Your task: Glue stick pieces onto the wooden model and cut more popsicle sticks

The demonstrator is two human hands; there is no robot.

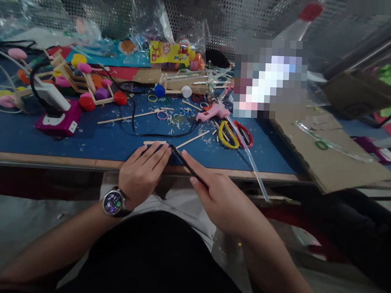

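a: reading from left to right, what could go wrong, and from what cause?

b: at left, the left hand [142,172] lies palm down with fingers extended, fingertips over a short, pale, flat wooden stick [149,142] near the front edge of the blue tabletop [95,145]; were that pressure to slacken, the stick could skid. at centre, the tip of a slim, straight black tool [190,166] lies just beside the left index fingertip; a slip could nick it, though whether the tool has a sharp edge cannot be told. at right, the right hand [224,197] grips the tool narrowly, thumb against fingers. beyond, a long translucent glue stick [250,159] juts past the front edge from a pink plastic glue gun [213,113]; a passing forearm could catch it and drag the gun.

a: and the orientations?

b: the flat stick's long axis runs left to right, nearly parallel to the front edge. the tool's is oblique: its tip points leftward and away from the body. just right of the tip, a thin, pale wooden strip [193,138] slants the opposite way, its far end rightward.
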